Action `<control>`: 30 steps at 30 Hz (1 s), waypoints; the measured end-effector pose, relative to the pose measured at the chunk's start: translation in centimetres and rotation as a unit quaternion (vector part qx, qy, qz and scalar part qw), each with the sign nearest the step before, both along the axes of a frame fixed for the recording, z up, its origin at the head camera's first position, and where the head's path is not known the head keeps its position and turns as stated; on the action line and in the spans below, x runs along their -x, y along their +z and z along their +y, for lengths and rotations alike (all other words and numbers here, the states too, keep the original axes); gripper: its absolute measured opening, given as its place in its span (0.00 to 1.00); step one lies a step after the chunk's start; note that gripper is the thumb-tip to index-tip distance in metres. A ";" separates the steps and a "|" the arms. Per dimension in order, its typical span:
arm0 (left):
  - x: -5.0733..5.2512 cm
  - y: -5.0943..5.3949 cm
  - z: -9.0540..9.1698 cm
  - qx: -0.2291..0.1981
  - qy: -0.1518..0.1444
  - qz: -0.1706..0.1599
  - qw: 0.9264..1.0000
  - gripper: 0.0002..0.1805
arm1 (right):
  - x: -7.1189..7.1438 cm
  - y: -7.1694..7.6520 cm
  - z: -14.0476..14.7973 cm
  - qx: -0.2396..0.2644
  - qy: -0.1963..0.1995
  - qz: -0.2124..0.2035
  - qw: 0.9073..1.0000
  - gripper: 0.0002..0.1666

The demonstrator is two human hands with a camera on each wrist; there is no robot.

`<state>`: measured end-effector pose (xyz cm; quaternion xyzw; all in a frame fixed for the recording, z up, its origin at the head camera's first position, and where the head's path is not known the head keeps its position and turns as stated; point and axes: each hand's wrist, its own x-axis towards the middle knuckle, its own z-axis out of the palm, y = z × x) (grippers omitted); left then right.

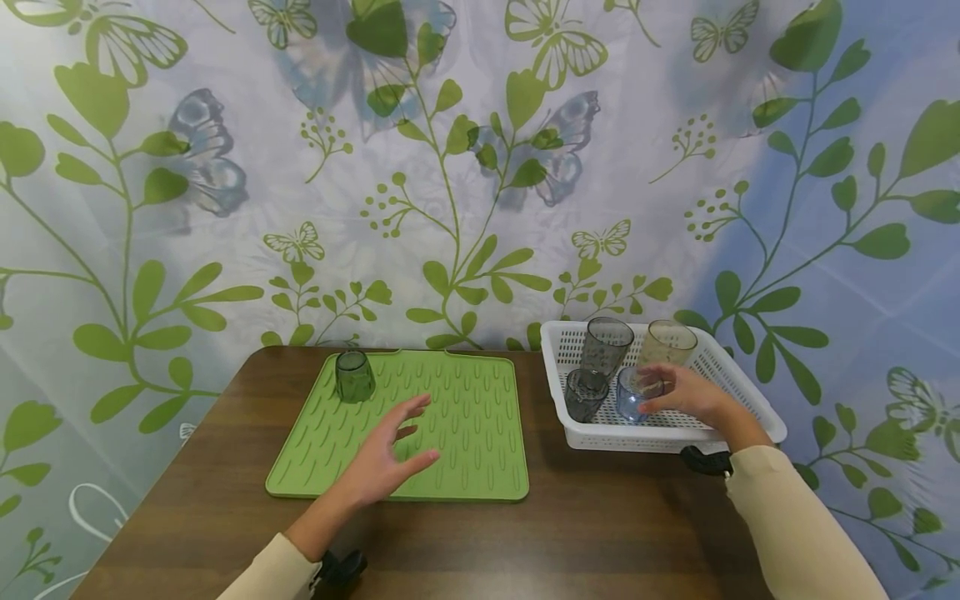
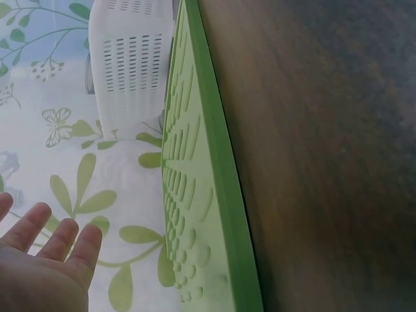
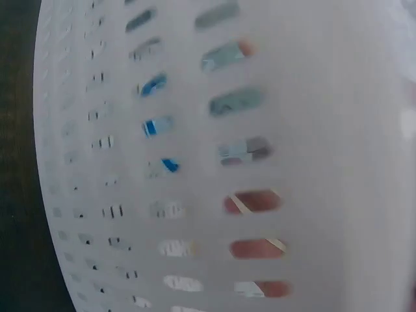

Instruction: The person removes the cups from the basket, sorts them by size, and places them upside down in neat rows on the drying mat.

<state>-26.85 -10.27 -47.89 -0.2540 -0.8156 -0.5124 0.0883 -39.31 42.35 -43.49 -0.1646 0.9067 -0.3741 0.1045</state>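
Observation:
In the head view, my right hand [image 1: 681,392] reaches into a white perforated basket [image 1: 750,408]. Its thumb and fingers spread on either side of a small bluish glass [image 1: 628,397]; whether they touch it is unclear. Beside that glass stand a small dark grey glass [image 1: 585,396], a tall grey glass [image 1: 606,343] and a tall amber glass [image 1: 667,340]. Above the front part of a green ridged mat [image 1: 465,433], my left hand [image 1: 384,460] holds nothing, fingers apart. A green glass [image 1: 354,377] stands on the mat's far left corner. The right wrist view shows only basket wall [image 3: 312,130], no hand clearly.
Mat and basket sit on a brown wooden table [image 1: 585,533], the basket to the mat's right. The basket's raised walls surround the glasses. A leaf-and-butterfly patterned curtain [image 1: 465,167] hangs just behind the table.

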 end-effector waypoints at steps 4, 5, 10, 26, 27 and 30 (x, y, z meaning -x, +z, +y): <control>0.5 0.3 0.3 0.005 0.000 -0.003 1.000 0.42 | -0.7 0.8 -0.6 0.012 0.000 0.015 1.000 0.49; 0.6 0.4 0.4 0.005 -0.002 -0.004 1.000 0.42 | -0.8 1.0 -0.8 0.018 -0.002 0.017 1.000 0.48; 1.4 0.8 1.1 -0.003 -0.011 -0.010 1.000 0.42 | -1.6 1.8 -1.6 0.026 -0.009 0.035 0.999 0.49; 4.1 2.6 3.7 -0.043 -0.054 -0.019 0.997 0.39 | -3.7 3.3 -4.9 0.076 -0.022 0.107 0.991 0.46; 4.2 2.7 4.0 -0.046 -0.058 -0.019 0.997 0.39 | -3.8 3.4 -5.2 0.079 -0.020 0.109 0.991 0.46; 4.4 2.8 4.6 -0.053 -0.069 -0.019 0.996 0.38 | -4.0 3.8 -5.9 0.086 -0.011 0.114 0.990 0.46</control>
